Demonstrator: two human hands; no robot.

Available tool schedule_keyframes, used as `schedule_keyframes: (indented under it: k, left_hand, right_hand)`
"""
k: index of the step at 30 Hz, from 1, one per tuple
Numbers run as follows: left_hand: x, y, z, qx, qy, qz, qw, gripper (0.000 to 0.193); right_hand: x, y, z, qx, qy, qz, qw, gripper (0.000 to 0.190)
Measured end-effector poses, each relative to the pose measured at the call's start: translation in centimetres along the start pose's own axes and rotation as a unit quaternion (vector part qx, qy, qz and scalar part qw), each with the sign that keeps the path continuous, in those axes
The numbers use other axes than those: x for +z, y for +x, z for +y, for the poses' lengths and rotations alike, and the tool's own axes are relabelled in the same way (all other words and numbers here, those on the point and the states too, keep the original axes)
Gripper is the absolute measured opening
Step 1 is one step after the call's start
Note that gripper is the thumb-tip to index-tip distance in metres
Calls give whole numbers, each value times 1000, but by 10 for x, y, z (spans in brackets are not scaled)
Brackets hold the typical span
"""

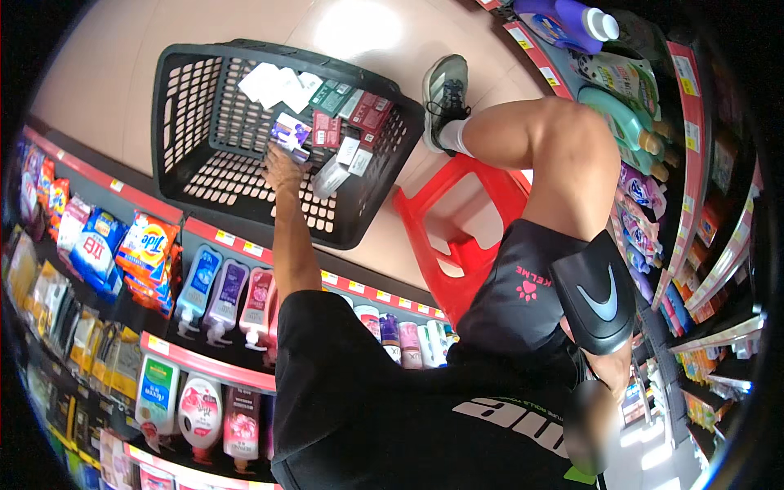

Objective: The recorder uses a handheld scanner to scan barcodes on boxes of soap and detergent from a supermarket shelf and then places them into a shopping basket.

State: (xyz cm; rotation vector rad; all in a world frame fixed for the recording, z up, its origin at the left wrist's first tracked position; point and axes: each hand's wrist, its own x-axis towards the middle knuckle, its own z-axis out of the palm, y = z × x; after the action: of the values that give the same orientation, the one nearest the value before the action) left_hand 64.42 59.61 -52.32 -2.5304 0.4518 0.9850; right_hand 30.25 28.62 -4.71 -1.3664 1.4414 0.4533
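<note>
Inside a black plastic shopping basket [367, 223], my left hand [283, 168] reaches down to a small purple-and-white box [291, 130]. Its fingers meet the box's lower edge; whether they grip it is unclear. White boxes [267, 84], a green box [332, 97], red boxes [371, 112] and a pale carton [331, 177] lie around it. At the lower right, my right hand [612, 367] is mostly hidden behind a smooth black object [600, 294] bearing a Nike swoosh, close to my thigh. What its fingers hold cannot be made out.
A red plastic stool [422, 245] stands between the basket and my bent leg. Shelves on the left hold Tide bags [147, 242] and pump bottles [199, 285]. On the right, shelves carry a purple bottle [566, 24] and green bottles [618, 119]. My shoe [447, 92] rests on the floor.
</note>
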Motion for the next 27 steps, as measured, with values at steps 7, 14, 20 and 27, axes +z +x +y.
schedule_keyframes:
  k: [7,14,20,27]
  left_hand:
    - [-21,-12,-4,-8,-86,142,986,84]
    - [-119,-96,-25,-86,-751,-88,649,79]
    - [-215,-231,37,52,-793,-454,403,90]
    - [-335,-362,131,231,-574,-454,641,76]
  right_hand:
    - [1,1,-4,-15,-17,1,1000,73]
    - [8,-20,2,-88,-29,14,996,82]
    - [-7,-61,-4,-196,-107,28,974,90]
    - [-55,-99,24,-344,-261,48,901,56]
